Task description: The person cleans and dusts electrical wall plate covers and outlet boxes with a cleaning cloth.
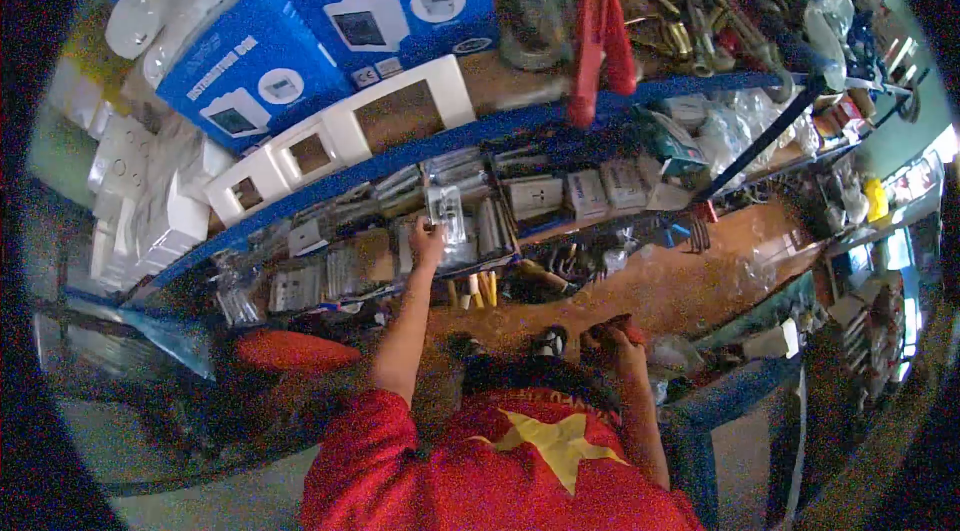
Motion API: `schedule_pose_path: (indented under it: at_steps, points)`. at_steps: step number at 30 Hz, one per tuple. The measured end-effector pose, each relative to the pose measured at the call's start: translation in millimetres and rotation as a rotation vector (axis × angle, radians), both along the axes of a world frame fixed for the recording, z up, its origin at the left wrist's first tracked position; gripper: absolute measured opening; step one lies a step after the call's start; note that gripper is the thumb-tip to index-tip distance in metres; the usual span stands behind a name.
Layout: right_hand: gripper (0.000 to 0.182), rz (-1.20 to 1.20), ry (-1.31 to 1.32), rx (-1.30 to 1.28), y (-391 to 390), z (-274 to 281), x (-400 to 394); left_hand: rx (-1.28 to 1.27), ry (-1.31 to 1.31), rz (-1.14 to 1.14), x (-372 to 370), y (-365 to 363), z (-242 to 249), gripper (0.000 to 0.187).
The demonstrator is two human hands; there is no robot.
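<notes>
Head view places the left hand (428, 243) at a lower shelf tray of packed fittings, its fingertips against the near left edge of a clear plastic packet (450, 213). That contact is the relation that counts: the packet lies just beyond and slightly to the right of the left hand, its long axis running mostly away from the body, roughly in line with the outstretched forearm. Whether the fingers pinch it or only touch it, I cannot tell. The right hand (625, 339) is well apart, low and to the right near the body; its fingers look curled by something dark, but blur hides whether they grip it. The left is plainly the nearer. Above the packet runs the blue shelf edge (525, 121), with white frames (348, 139) standing along it; white boxes (625, 183) sit to the packet's right.
</notes>
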State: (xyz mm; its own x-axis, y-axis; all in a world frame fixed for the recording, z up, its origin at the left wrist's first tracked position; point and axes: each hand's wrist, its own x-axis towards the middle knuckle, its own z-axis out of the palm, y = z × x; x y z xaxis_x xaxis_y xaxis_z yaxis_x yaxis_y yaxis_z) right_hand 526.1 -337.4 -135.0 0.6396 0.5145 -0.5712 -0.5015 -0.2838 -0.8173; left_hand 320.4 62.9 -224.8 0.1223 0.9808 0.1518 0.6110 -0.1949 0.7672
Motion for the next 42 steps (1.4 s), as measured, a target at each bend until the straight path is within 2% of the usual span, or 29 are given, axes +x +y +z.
schedule_pose_path:
  at_steps: [1,2,3,4,5,7,10,13,15,17,20,21,24,25,28,29,32,33,34,36,37,40,42]
  points:
    - [0.032,-0.061,0.153,0.024,7.3,17.5,-3.9,0.015,-0.128,0.030,-1.7,-6.7,32.1,0.023]
    - [0.031,0.017,0.073,-0.029,7.0,7.4,-3.0,0.030,-0.258,0.056,-2.8,-7.8,51.5,0.023]
    - [0.030,0.092,-0.011,-0.082,1.4,-10.7,2.0,-0.213,-0.381,-0.023,-23.6,27.7,12.3,0.025]
    - [0.030,0.165,-0.099,-0.136,-0.8,-21.5,5.1,-0.390,-0.417,0.022,-32.0,40.6,6.0,0.026]
    - [0.029,0.135,-0.058,-0.101,3.2,-23.0,5.3,-0.566,-0.453,0.065,-36.9,50.2,4.7,0.027]
    - [0.027,0.073,0.025,-0.034,9.5,-24.2,5.6,-0.774,-0.639,0.063,-38.2,60.7,-3.3,0.028]
    - [0.034,0.080,0.094,-0.107,17.6,2.7,3.9,-0.860,-1.095,-0.084,-31.0,67.7,-19.9,0.031]
    - [0.038,0.004,0.195,-0.036,22.7,8.9,-1.5,-0.738,-0.820,-0.322,-27.2,33.6,-45.8,0.031]
    - [0.037,0.032,0.211,0.185,13.3,-36.2,-6.1,-0.758,-0.685,-0.175,-0.1,21.6,-38.2,0.029]
    - [0.032,0.033,0.146,0.236,5.4,-44.8,-7.6,-0.766,-0.543,-0.081,33.6,-4.9,0.5,0.022]
    - [0.022,0.050,-0.014,0.109,5.6,-17.8,-4.7,-0.734,-0.580,-0.166,66.0,-14.4,-0.9,0.019]
    - [0.022,0.072,-0.037,0.102,3.3,-20.8,-2.0,-0.655,-0.523,-0.312,76.2,-9.3,-11.8,0.023]
    - [0.022,-0.018,0.130,0.123,4.4,-12.1,6.6,0.080,-0.139,-0.626,125.5,-3.3,-41.4,0.033]
    - [0.022,-0.073,0.226,0.137,5.2,-2.8,7.3,-0.174,0.048,-0.636,140.4,-0.8,-45.0,0.042]
    - [0.022,-0.144,0.165,0.093,7.7,28.5,9.8,0.215,0.216,-0.596,173.4,0.6,-63.9,0.047]
    - [0.023,-0.172,0.130,0.114,9.3,27.7,12.7,0.152,0.412,-0.606,177.0,12.1,-89.6,0.051]
    - [0.026,-0.254,0.103,0.121,8.1,31.7,15.5,0.574,0.596,-0.437,184.5,3.0,-99.1,0.052]
    - [0.027,-0.279,0.136,0.090,7.9,44.8,17.6,0.433,0.557,-0.545,180.8,-13.6,-67.7,0.049]
    - [0.028,-0.305,0.171,0.061,6.5,51.7,18.1,0.221,0.475,-0.634,178.1,-18.1,-59.7,0.046]
    - [0.033,-0.265,0.161,0.110,-1.5,31.5,23.3,-0.192,0.301,-0.786,172.4,-10.3,-47.0,0.041]
    - [0.036,-0.243,0.157,0.137,-2.8,24.4,24.3,-0.235,-0.140,-0.690,164.4,-2.3,-93.2,0.039]
    - [0.047,-0.247,0.286,0.653,15.3,78.1,23.6,-0.915,-0.661,-0.631,131.5,-42.9,51.8,0.046]
    - [0.056,-0.058,0.230,0.773,30.8,91.2,25.6,-1.051,-0.953,-0.583,116.6,-69.1,82.1,0.048]
